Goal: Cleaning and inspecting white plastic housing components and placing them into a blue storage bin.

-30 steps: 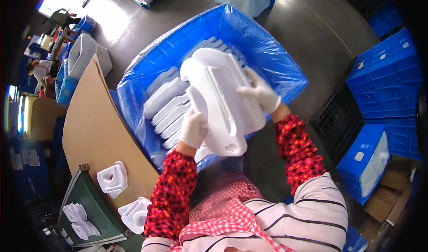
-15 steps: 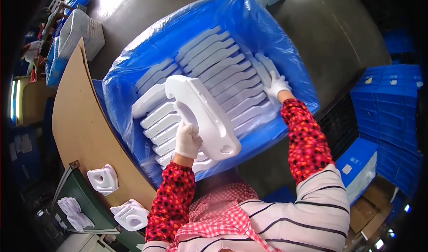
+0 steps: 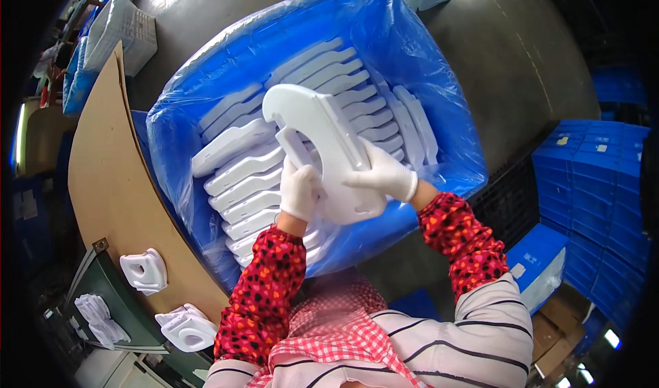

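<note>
A white curved plastic part [image 3: 331, 151], hooked at its far end, is held tilted above the lined blue bin [image 3: 449, 106]. My gloved left hand [image 3: 300, 190] grips its inner left side, the fingers partly hidden behind it. On the other side, my gloved right hand [image 3: 386, 174] clasps the outer edge with the thumb lying over the face. Beneath, rows of similar white parts [image 3: 246, 176] stand packed on edge in the bin. Two more lean along the bin's right side [image 3: 419, 127].
Left of the bin is a brown board [image 3: 103, 161] carrying small white plastic pieces [image 3: 144, 271]. White gloves [image 3: 101, 319] lie on a green surface [image 3: 82, 285]. Stacked blue boxes [image 3: 583, 182] stand at the right, a white crate [image 3: 127, 34] at the far left.
My right hand has left the parts at the bin's right side and come in to grasp the held part. That part has turned slightly and shifted a little right.
</note>
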{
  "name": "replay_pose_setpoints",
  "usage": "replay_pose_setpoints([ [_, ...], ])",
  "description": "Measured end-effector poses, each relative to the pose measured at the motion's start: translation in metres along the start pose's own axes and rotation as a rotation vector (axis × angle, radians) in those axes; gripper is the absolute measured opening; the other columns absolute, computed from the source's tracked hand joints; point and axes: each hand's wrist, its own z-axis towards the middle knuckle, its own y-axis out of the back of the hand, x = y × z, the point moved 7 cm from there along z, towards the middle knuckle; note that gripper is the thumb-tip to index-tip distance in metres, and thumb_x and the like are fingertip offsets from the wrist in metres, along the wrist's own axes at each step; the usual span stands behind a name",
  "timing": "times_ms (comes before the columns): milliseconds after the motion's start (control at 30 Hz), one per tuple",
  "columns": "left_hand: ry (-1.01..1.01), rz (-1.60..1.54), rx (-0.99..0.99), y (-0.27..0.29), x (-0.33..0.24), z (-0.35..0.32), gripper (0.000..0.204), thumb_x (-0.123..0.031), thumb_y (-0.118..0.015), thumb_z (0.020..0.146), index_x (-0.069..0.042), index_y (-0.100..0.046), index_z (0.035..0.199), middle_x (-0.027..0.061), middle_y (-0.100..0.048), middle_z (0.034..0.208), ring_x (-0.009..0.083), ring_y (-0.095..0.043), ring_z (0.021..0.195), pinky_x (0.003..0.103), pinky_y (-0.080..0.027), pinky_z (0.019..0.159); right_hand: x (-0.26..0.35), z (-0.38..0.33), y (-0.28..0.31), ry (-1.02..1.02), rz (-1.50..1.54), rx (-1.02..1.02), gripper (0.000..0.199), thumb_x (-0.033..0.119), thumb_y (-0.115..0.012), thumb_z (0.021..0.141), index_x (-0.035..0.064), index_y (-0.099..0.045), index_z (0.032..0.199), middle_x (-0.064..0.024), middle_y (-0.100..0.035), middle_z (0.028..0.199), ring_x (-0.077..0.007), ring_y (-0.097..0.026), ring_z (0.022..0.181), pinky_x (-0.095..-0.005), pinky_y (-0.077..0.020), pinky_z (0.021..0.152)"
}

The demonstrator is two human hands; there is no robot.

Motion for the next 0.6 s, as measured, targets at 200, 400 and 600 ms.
replay_pose_setpoints([
  [200, -0.351, 0.659, 0.147, -0.014, -0.024, 0.008, 0.049, -0.017, -0.052, 0.086, 0.0, -0.04, 0.131, 0.015, -0.054, 0.119, 0.0219, -0.051, 0.112, 0.028, -0.039, 0.093, 0.008, 0.038, 0.114, -0.025, -0.488, -0.607, 0.063, 0.03, -0.074, 0.069, -0.0001, -0.05, 0.119, -0.017, -0.064, 0.102, -0.0245, -0.063, 0.093, -0.034, -0.0499, 0.08],
  [400, -0.158, 0.554, 0.217, 0.006, 0.023, -0.012, 0.037, -0.015, -0.05, 0.092, 0.005, -0.047, 0.123, 0.0109, -0.058, 0.116, 0.0171, -0.054, 0.107, 0.028, -0.04, 0.094, -0.06, 0.093, 0.216, -0.237, -0.819, -0.795, 0.07, 0.039, -0.071, 0.069, 0.0025, -0.045, 0.123, -0.0239, -0.062, 0.102, -0.0389, -0.06, 0.097, -0.0416, -0.0463, 0.085],
  [600, -0.033, 0.495, 0.116, 0.047, 0.04, -0.037, 0.034, -0.012, -0.05, 0.091, 0.005, -0.049, 0.121, 0.0101, -0.059, 0.111, 0.0159, -0.055, 0.104, 0.028, -0.042, 0.091, -0.079, 0.113, 0.214, -0.32, -0.924, -0.746, 0.075, 0.039, -0.067, 0.071, 0.0049, -0.032, 0.129, -0.0278, -0.06, 0.106, -0.0414, -0.058, 0.101, -0.0443, -0.045, 0.088],
])
